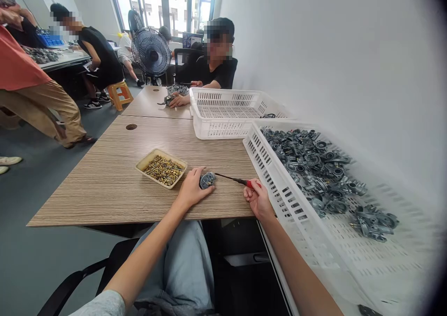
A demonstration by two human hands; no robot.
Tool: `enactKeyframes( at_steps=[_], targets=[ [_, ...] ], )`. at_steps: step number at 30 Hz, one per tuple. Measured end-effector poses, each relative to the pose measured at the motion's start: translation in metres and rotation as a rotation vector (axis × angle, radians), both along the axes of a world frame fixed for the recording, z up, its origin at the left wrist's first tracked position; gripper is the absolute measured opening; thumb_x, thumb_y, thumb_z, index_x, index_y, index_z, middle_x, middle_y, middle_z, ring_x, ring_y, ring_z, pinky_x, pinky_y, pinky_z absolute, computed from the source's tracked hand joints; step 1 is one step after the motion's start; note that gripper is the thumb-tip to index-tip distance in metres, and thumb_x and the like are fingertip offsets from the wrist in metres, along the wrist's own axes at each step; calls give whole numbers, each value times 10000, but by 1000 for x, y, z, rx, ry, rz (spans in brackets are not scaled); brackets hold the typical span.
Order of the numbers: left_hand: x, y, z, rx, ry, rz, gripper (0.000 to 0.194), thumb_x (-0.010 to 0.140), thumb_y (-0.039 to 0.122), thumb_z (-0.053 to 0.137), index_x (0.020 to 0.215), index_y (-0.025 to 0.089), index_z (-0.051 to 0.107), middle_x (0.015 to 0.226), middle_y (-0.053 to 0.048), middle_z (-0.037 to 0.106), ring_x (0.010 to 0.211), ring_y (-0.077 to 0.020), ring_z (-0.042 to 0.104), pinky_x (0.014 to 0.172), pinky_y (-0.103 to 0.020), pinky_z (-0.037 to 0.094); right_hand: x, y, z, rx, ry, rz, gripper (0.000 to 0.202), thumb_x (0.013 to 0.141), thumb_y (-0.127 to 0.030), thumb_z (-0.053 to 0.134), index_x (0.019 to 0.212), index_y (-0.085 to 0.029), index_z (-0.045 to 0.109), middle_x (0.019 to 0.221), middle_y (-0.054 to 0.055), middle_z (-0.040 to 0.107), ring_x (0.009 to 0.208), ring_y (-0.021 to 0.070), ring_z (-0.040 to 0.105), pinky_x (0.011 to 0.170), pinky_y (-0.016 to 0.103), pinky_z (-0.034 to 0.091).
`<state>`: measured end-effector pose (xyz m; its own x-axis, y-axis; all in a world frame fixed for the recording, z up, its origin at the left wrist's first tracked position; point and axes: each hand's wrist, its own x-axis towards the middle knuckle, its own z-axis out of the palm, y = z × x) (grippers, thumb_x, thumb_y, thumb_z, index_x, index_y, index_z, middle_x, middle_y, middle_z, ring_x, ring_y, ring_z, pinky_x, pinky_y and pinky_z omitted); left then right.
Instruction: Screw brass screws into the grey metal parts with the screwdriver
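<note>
My left hand [194, 188] is wrapped round a small grey metal part [207, 180] at the table's near side. A red-handled screwdriver [240, 181] is gripped in my right hand [257, 198]; its dark shaft points left, with the tip close to the metal part's upper right side. Whether the tip touches the part I cannot tell. Just left of my left hand sits a cream tray [141, 165] filled with small brass-coloured pieces [164, 169].
A white crate [279, 195] on the right holds many grey metal parts [314, 162]. Behind it stands another white crate [223, 129]. Across the table a person [220, 67] handles a metal part. A fan [151, 53] and other people are farther back.
</note>
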<state>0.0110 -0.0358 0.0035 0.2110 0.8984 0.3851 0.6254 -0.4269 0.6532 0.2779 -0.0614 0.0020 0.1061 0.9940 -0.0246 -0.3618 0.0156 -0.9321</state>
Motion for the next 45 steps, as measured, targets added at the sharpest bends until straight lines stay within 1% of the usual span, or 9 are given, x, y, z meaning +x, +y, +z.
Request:
enactKeyframes(
  at_steps=[4,6,9,12,15,19,23,31,45],
  targets=[
    [4,-5,3,24,119,139,553,869,458,734,1348,240,562,1228,-101,672,1174,-333,613,1005,-473,522,-1,-1,-1,18,-55,34,397,893,-533,761,777,-247,511,515,-64,429,498,128,503,429,214,363],
    [6,-6,3,26,152,174,576,889,466,703,1390,233,539,1249,-110,666,1149,-330,640,930,-434,552,-2,-2,-2,23,-63,42,390,906,-529,752,782,-244,517,511,-62,447,496,124,509,433,209,365],
    [8,-8,4,-26,199,126,713,892,437,681,1524,235,419,1363,-115,628,1072,-313,694,826,-397,577,-4,-2,-3,26,-63,41,395,905,-525,760,778,-240,517,504,-59,467,486,120,510,430,205,361],
    [7,-9,7,-84,200,74,728,898,413,670,1552,252,395,1436,-93,608,1086,-301,703,891,-399,577,-5,-3,-2,28,-61,34,403,894,-520,775,769,-240,513,498,-60,471,487,124,512,431,208,362],
    [6,-10,11,-102,168,94,669,898,425,687,1507,262,465,1376,-72,659,1162,-291,670,985,-393,553,-6,-4,-1,36,-52,8,380,893,-497,780,771,-238,530,499,-62,463,489,125,511,436,209,362],
    [6,-10,12,-34,198,161,664,850,448,756,1448,264,534,1259,-75,706,1195,-324,602,992,-431,545,-7,-4,1,48,-49,-20,357,885,-473,785,766,-237,544,504,-63,451,480,126,501,429,214,347],
    [5,-7,7,12,137,105,697,844,430,775,1457,235,507,1223,-91,688,1188,-315,587,1062,-451,506,-7,-3,0,39,-26,-34,352,863,-456,801,774,-237,541,527,-69,438,482,121,505,422,210,339],
    [4,-4,1,-7,92,80,640,906,310,700,1493,231,458,1209,-108,611,1137,-291,612,1037,-438,516,-6,-3,-1,30,14,-40,349,847,-437,810,776,-231,538,531,-75,435,478,110,505,415,196,337],
    [4,-3,-1,26,99,94,621,922,318,689,1496,250,462,1166,-98,586,1108,-283,593,1017,-436,524,-6,-3,-4,41,-9,-53,322,870,-418,794,782,-228,549,532,-76,439,478,110,507,417,196,346]
  ],
)
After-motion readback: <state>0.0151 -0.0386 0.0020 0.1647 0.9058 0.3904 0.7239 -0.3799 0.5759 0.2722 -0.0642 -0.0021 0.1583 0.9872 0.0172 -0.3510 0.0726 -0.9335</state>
